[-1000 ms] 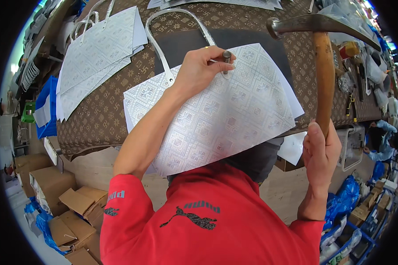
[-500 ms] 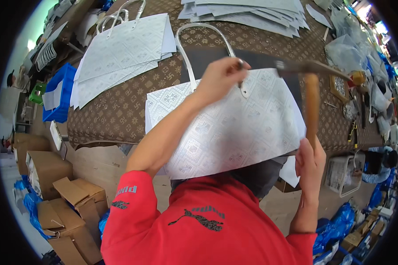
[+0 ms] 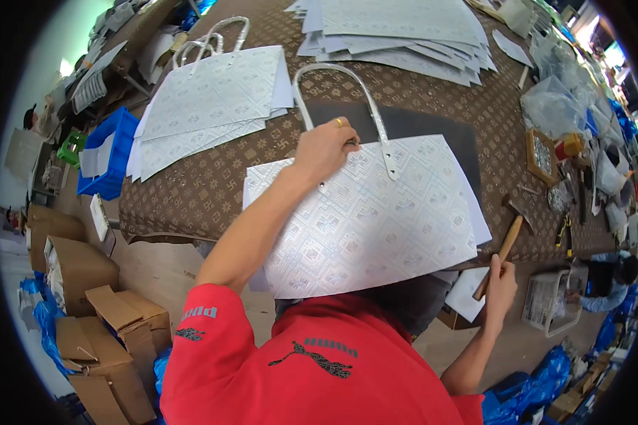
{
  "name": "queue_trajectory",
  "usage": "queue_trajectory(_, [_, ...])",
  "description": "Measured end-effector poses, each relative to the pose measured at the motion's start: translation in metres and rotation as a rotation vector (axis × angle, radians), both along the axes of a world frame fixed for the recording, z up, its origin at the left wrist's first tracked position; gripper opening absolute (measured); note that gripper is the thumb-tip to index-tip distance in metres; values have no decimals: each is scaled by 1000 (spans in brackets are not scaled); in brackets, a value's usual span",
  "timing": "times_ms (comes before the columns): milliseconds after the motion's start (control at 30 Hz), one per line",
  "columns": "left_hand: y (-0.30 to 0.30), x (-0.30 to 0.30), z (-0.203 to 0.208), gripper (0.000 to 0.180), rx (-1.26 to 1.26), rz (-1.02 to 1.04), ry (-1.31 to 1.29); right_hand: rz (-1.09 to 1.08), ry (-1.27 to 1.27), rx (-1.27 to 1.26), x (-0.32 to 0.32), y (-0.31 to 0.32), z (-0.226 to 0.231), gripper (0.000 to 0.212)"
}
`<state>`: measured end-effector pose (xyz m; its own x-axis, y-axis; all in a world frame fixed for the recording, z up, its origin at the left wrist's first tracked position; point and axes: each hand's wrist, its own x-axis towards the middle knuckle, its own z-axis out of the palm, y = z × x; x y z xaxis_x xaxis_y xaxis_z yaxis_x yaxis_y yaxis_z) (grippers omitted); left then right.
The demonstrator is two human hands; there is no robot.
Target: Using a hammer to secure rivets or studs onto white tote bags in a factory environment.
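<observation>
A silvery-white patterned bag panel (image 3: 376, 219) slants across my lap and the table edge. Its shiny looped handle (image 3: 335, 68) rises from the top edge, and its right end tab (image 3: 390, 164) shows small dark rivets. My left hand (image 3: 324, 150) is at the panel's top edge by the left handle end, fingers closed around a short dark metal punch (image 3: 352, 142), mostly hidden by them. Off the panel's right side, my right hand (image 3: 502, 285) grips the wooden handle of a hammer (image 3: 507, 239). The hammer's head lies at the table edge.
A dark mat (image 3: 432, 126) lies under the panel's top. Other handled panels (image 3: 213, 92) are stacked at left, loose sheets (image 3: 397, 21) at the back. A wooden box of small metal parts (image 3: 542, 157) and pliers (image 3: 564, 234) lie right. A blue bin (image 3: 110, 159) stands left; a co-worker (image 3: 609, 283) is far right.
My left hand has moved left along the top edge, from the right handle end toward the left one. The hammer has come down from above the panel to the right table edge.
</observation>
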<state>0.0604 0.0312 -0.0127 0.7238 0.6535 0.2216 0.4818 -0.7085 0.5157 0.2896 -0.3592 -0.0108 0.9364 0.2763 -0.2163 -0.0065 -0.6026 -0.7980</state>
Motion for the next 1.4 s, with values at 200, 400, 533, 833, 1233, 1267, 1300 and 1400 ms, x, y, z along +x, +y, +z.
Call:
queue_trajectory(200, [-2, 10, -11, 10, -45, 81, 62, 439, -770, -125, 11, 75, 29, 54])
queue_trajectory(400, [1, -12, -7, 13, -179, 184, -431, 627, -707, -484, -13, 138, -1, 74])
queue_trajectory(533, [21, -46, 1, 17, -290, 297, -515, 584, -609, -597, -32, 144, 20, 77])
queue_trajectory(833, [-1, -168, 67, 12, -808, 383, -757, 679, -136, 80, -5, 144, 97, 34])
queue_trajectory(1233, [-48, -286, 8, 13, -499, 926, -703, 567, -191, 441, 232, 361, 215, 55])
queue_trajectory(1267, [-42, -283, -7, 13, -433, 890, -610, 579, -216, 443, 318, 360, 227, 55])
queue_trajectory(1300, [-36, -276, -19, 13, -440, 882, -637, 545, -248, 413, 392, 374, 241, 59])
queue_trajectory(1400, [-53, -254, -26, 10, 0, 1054, -259, 580, -317, 308, 362, 467, 180, 62])
